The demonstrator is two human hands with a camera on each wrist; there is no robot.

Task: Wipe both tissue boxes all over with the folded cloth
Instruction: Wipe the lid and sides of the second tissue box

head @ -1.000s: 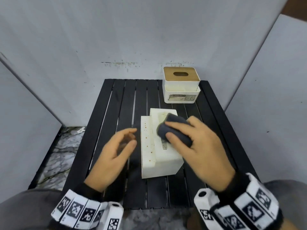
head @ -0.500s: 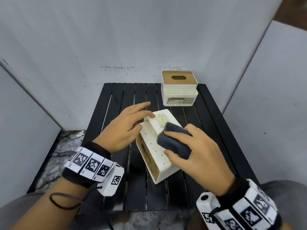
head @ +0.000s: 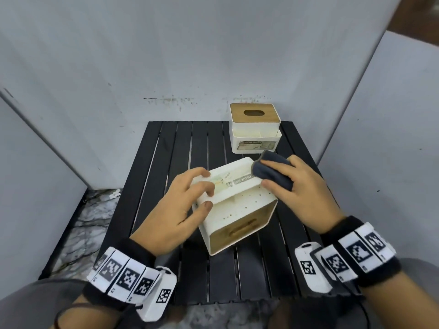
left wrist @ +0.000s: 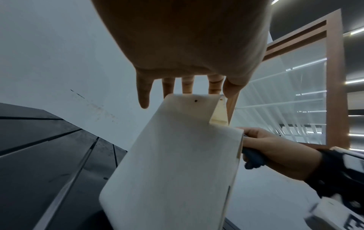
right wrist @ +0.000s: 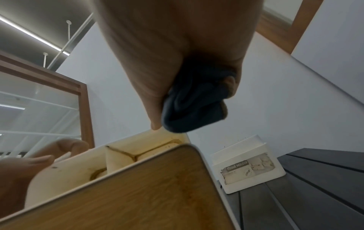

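Note:
A white tissue box (head: 240, 205) lies tipped on its side at mid table, its wooden lid (right wrist: 138, 194) facing me and its labelled front pocket turned up. My left hand (head: 190, 195) grips the box's left end, fingers curled over the pocket rim and thumb on the side. My right hand (head: 292, 184) holds the folded dark grey cloth (head: 273, 174) against the box's far right corner. The same cloth (right wrist: 193, 105) shows bunched under the fingers in the right wrist view. A second white tissue box (head: 255, 129) with a wooden lid stands upright at the back.
The black slatted table (head: 180, 148) carries both boxes. Grey partition panels (head: 71, 91) close it in at the back and on both sides. A marble floor (head: 88, 214) shows past the table's left edge.
My left hand came in and took hold of the near box, which has turned from lengthwise to crosswise, lid toward me. My right hand slid the cloth to the box's far right corner.

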